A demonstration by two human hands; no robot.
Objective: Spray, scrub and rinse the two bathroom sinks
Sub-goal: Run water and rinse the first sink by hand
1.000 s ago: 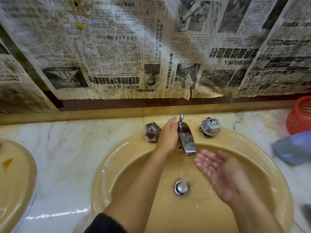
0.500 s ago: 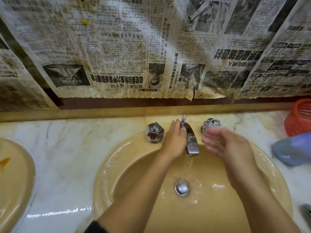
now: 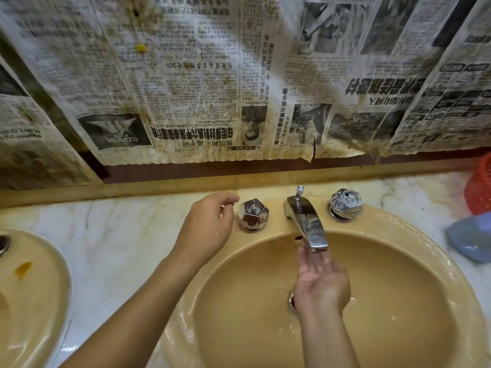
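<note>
Head view, one frame. Tan oval ceramic sink [image 3: 414, 243] set into a white veined marble worktop [image 3: 114, 235]; basin surface wet, droplets along the front-left rim. A second tan ceramic sink [image 3: 39, 293] sits at the left edge of view, only partly in frame, with an orange-brown stain on its inner slope.

Chrome spout tap [image 3: 305, 221] stands at the back centre of the near sink, with a small lift rod just behind it. Faceted chrome left knob [image 3: 253, 214] and faceted chrome right knob [image 3: 345, 203] flank the spout, one on each side.

Left hand [image 3: 207, 227] lies over the back-left rim of the near sink, just beside the left knob, fingers loosely curled and holding nothing; whether a fingertip touches the knob cannot be told. Right hand [image 3: 320, 280] is inside the basin, palm up, fingers straight and together, fingertips directly below the spout mouth. It holds nothing. Water flow at the spout is too faint to confirm. Chrome drain [image 3: 291, 301] is mostly hidden behind the right hand.

Stained, yellowed newspaper sheets [image 3: 212, 83] cover the wall above the worktop, lower edges torn. Red plastic mesh basket [image 3: 479, 187] at far right edge; a pale blue plastic object [image 3: 470, 236] lies just below it on the worktop, cut off by the frame.
</note>
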